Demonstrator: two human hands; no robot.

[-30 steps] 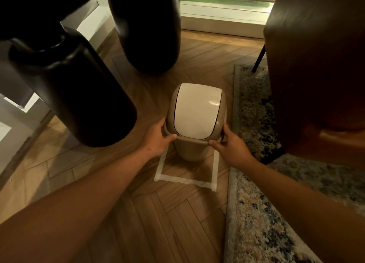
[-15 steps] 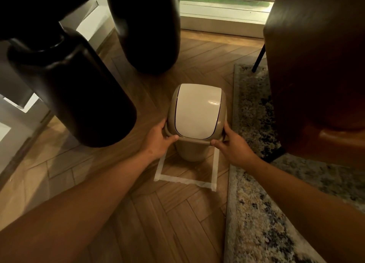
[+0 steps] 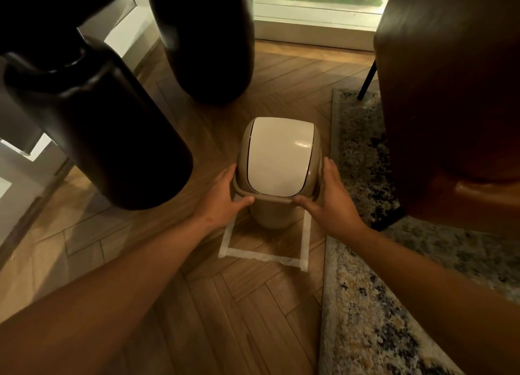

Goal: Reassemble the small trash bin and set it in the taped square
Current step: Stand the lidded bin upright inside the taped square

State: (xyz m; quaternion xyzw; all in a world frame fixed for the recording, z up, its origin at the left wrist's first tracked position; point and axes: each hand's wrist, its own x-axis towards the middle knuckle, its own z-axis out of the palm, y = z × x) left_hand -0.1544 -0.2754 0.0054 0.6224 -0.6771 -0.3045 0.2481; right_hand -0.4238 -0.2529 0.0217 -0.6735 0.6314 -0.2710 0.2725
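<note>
A small beige trash bin (image 3: 270,215) with a white swing lid (image 3: 278,158) stands upright on the wooden floor, its base inside the white taped square (image 3: 261,257). My left hand (image 3: 222,200) grips the lid's rim on the left, thumb across the front edge. My right hand (image 3: 327,200) holds the right side of the rim, thumb at the front and fingers along the side. The far side of the tape is hidden behind the bin.
Two big black vases (image 3: 95,127) (image 3: 205,37) stand left and behind the bin. A brown leather chair (image 3: 450,93) with a thin black leg (image 3: 365,82) rises on the right, over a patterned rug (image 3: 380,304). A window sill (image 3: 315,23) runs along the back.
The bin stays in the same place. My right hand has slid slightly up the rim's right side; my left thumb has shifted along the front edge.
</note>
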